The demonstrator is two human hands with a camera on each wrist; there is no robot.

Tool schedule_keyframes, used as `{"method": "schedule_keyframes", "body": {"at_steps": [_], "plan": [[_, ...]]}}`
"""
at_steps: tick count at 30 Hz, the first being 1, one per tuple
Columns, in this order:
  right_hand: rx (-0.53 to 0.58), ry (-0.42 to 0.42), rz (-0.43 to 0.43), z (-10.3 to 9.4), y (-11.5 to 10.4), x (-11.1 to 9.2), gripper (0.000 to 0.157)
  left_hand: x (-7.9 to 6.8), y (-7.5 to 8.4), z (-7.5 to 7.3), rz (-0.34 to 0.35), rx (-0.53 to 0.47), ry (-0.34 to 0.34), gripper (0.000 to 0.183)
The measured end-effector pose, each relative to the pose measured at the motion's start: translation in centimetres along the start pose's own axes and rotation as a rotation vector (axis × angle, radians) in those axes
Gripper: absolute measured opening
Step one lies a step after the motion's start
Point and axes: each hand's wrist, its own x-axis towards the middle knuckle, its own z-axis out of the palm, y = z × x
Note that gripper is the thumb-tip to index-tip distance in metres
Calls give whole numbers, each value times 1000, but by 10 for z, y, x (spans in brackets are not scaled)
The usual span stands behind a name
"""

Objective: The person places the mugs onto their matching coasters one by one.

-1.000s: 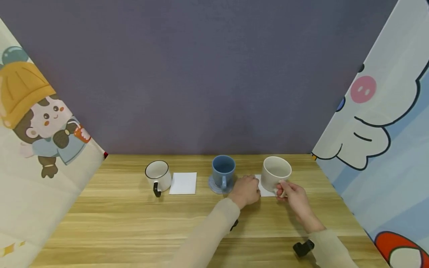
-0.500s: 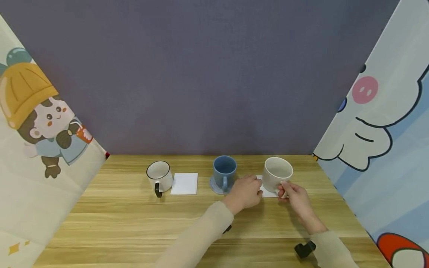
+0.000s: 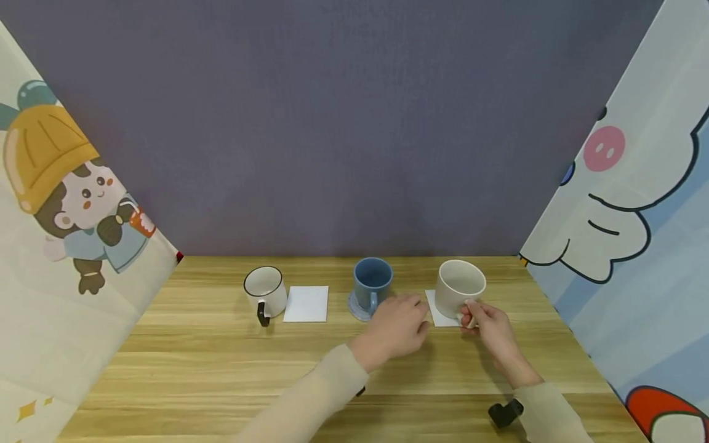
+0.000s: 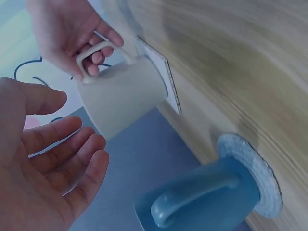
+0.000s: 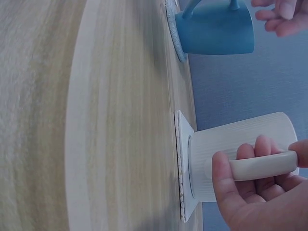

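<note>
My right hand grips the handle of a cream ribbed mug, which stands upright on a white square coaster. Fingers curl through the handle in the right wrist view. My left hand hovers between the cream mug and a blue mug, holding nothing; its fingers are relaxed and slightly bent in the left wrist view, apart from both mugs. The blue mug sits on a round grey-blue coaster, its handle toward me and partly overlapped by the left hand in the head view.
To the left stands a white mug with a black rim and black handle. Right beside it lies another white square coaster. A grey panel closes the table's back edge, and printed cloths hang at both sides.
My left hand has drawn back from beside the cream mug, left and toward me, uncovering more of the square coaster. The right hand stays on the cream mug's handle.
</note>
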Motion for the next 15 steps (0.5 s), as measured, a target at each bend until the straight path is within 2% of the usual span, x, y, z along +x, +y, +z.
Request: {"method": "schedule_keyframes", "body": {"at_steps": [8,15], "plan": [[0,10,-11,-1,1,1,46,-15,-10,-6,-15,-62,71,12],[-10,5,-1,-1,0,1,45,-35,-24,-5,-12,-55,102,10]]}}
